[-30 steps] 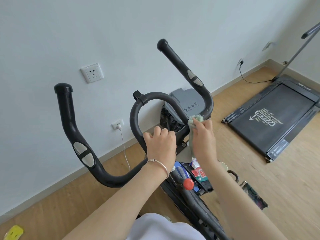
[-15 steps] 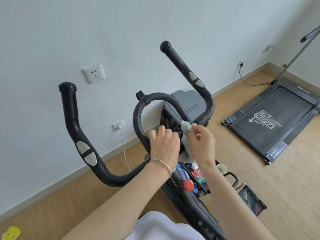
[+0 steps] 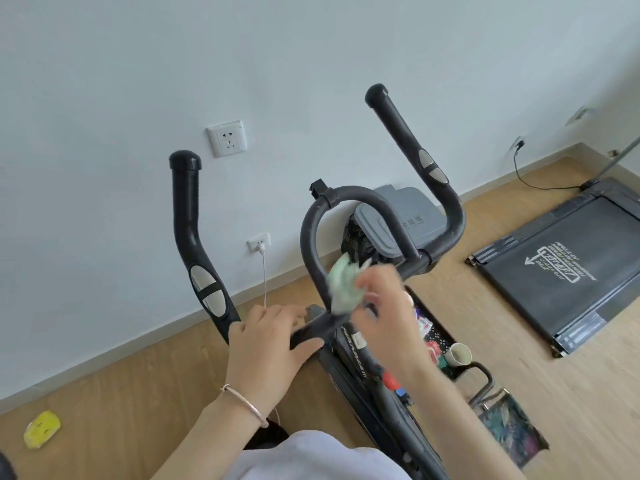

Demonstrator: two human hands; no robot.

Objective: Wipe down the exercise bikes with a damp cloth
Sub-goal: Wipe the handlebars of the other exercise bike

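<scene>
Two hands engage the bike [image 3: 360, 344]: left hand [image 3: 266, 341] grips the crossbar [image 3: 308, 332], right hand [image 3: 388, 306] pinches the cloth [image 3: 343, 289] at the loop bar [image 3: 308, 237]; cloth probably soft and limp, so hold it bunched.

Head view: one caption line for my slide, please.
Right hand wipes the loop handlebar with a green cloth; left hand holds the crossbar.

- Wall socket [image 3: 227, 138]: white, five-hole, mounted on the pale wall.
- Lower outlet [image 3: 258, 242]: white plug inserted, white cable [image 3: 265, 278] hanging to the wooden floor [image 3: 121, 393].
- Grey lidded bin [image 3: 401, 220]: against the wall, black liner showing.
- Treadmill [image 3: 568, 271]: black, flat on the floor, right.
- Black cable [image 3: 533, 183]: from a right-hand wall outlet.
- Yellow object [image 3: 41, 429]: on the floor, lower left.
- Paper cup [image 3: 460, 354]: upright.
- Patterned bag [image 3: 512, 434]: lower right.
</scene>
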